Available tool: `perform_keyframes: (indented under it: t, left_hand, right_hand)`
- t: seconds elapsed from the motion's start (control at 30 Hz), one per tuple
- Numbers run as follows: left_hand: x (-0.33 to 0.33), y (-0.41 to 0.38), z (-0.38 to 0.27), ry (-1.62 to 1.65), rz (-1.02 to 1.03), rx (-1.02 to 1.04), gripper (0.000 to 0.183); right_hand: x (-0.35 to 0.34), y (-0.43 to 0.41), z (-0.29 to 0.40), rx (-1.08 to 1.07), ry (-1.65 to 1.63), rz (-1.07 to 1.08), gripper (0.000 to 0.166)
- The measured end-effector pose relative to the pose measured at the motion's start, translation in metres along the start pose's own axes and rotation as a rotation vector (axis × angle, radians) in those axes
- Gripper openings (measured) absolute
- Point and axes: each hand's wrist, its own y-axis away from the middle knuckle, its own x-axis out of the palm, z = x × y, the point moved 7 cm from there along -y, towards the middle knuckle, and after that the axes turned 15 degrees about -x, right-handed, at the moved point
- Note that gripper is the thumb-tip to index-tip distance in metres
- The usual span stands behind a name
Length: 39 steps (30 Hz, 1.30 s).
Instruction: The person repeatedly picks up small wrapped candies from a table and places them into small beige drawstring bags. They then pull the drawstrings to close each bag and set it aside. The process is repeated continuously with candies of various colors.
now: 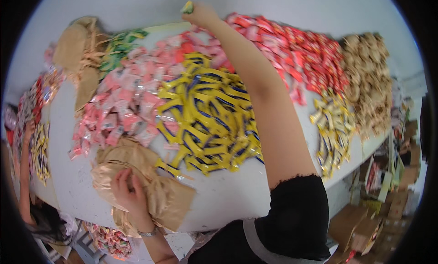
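At the top of the head view my right hand (202,15), on the outstretched arm, is closed on a small yellow-and-green wrapped packet (187,7). My left hand (128,190), with a band at the wrist, rests on gold-tan fabric pouches (171,199) near the table's front edge; whether its fingers grip the cloth is unclear. Between the hands lies a heap of yellow-and-blue wrapped packets (212,116). Pink wrapped packets (119,99) spread to its left, and red ones (304,55) lie beyond my right arm.
More tan pouches (73,44) and green packets (125,48) lie at the back left. At right are pale yellow packets (333,127) and a tan pouch pile (368,79). Another person's arm (24,171) reaches in at far left. Cardboard boxes (349,223) stand below right; a packet-filled container (113,241) sits below left.
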Motion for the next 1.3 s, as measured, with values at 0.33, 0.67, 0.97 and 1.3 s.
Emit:
perform_keyframes:
  t: [0.33, 0.67, 0.97, 1.3]
  left_hand:
    - [-0.001, 0.003, -0.004, -0.123, -0.067, 0.131, 0.016]
    - [-0.032, 0.061, -0.056, -0.234, -0.035, 0.268, 0.020]
    - [-0.012, 0.109, -0.061, -0.282, 0.079, 0.282, 0.020]
    - [-0.015, 0.133, -0.049, -0.310, 0.190, 0.210, 0.017]
  right_hand:
    - [-0.271, 0.348, -0.118, 0.810, 0.528, 0.221, 0.074]
    - [-0.269, 0.383, -0.152, 0.879, 0.401, 0.265, 0.055]
    - [-0.222, 0.443, -0.029, 0.055, 0.653, 0.760, 0.045]
    - [-0.195, 0.410, 0.087, -0.104, 0.333, 0.308, 0.041]
